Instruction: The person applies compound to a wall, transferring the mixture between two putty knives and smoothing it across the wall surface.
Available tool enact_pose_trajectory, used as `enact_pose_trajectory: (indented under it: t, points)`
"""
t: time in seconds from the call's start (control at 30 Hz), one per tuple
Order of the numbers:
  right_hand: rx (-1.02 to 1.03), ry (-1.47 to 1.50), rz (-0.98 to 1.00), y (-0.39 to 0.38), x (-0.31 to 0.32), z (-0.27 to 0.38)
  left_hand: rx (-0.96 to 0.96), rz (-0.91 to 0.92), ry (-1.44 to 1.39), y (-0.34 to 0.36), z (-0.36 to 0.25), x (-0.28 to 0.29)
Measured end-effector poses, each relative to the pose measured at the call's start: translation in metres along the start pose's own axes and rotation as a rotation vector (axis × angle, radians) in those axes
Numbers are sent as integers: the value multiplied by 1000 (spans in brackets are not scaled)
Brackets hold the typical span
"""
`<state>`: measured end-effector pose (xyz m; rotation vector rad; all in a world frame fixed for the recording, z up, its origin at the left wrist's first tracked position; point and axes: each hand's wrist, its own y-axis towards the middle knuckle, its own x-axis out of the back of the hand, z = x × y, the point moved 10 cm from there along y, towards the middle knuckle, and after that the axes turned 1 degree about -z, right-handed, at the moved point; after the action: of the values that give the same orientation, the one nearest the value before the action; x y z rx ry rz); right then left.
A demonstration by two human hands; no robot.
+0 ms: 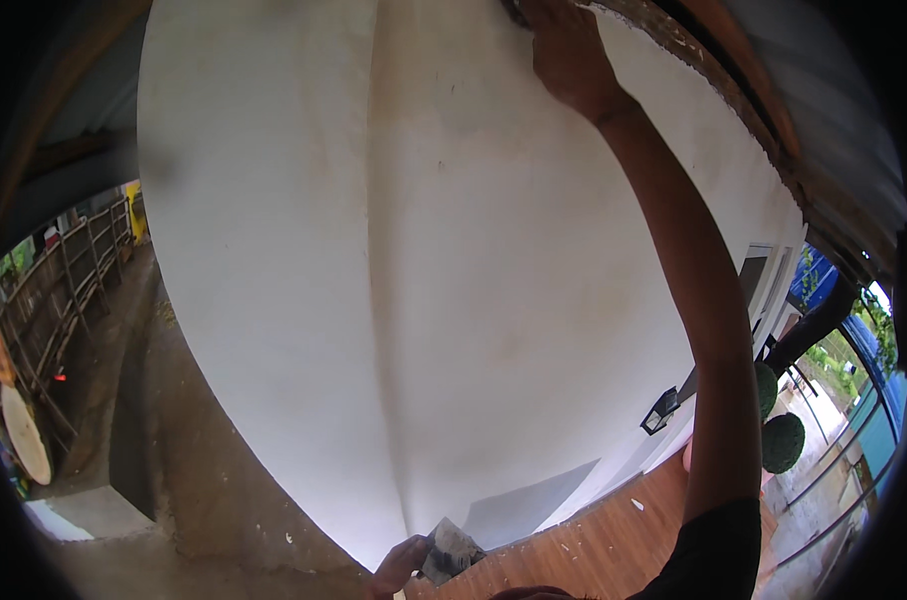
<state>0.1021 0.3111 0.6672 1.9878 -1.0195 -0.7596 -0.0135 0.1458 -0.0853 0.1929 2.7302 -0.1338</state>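
Note:
A tall white wall (pixel 494 260) fills most of the view, with a faint brownish vertical ridge or corner line down it. My right arm stretches up across it, and my right hand (pixel 574 62) is against the wall's top part at the upper edge. Its fingers are bent round something dark, mostly cut off by the frame, whose kind I cannot make out. Low in the middle, my left hand (pixel 402 566) grips a flat, squarish plate (pixel 451 552) smeared white and grey. That plate is close to the wall's foot.
A black wall lamp (pixel 661 411) sticks out at the right, near a door frame (pixel 762 270). Roof beams and metal sheets (pixel 824 110) run above. Brown wood-look floor (pixel 594 535) lies below right. At left are a bare ground strip and a stick fence (pixel 84 260).

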Motion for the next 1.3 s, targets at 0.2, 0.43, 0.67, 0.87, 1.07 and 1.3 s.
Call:
enact_pose_trajectory:
  t: [0.2, 0.43, 0.67, 0.87, 1.07, 1.3]
  points:
    - [200, 215, 198, -145, 37, 115, 115, -295, 69, 12, 19, 15]
    - [-1119, 1002, 437, -398, 136, 104, -245, -618, 60, -39, -15, 7]
    - [-2557, 1584, 32, -726, 236, 270, -162, -487, 154, -25, -25, -33]
    - [-2195, 1273, 467, -645, 210, 201, -405, -542, 145, -7, -53, -55]
    - [-1440, 1350, 797, -489, 194, 155, -398, -596, 492, 14, -126, -91]
    - [-1031, 1360, 883, -444, 216, 205, -226, -722, 660, -1, -122, -97]
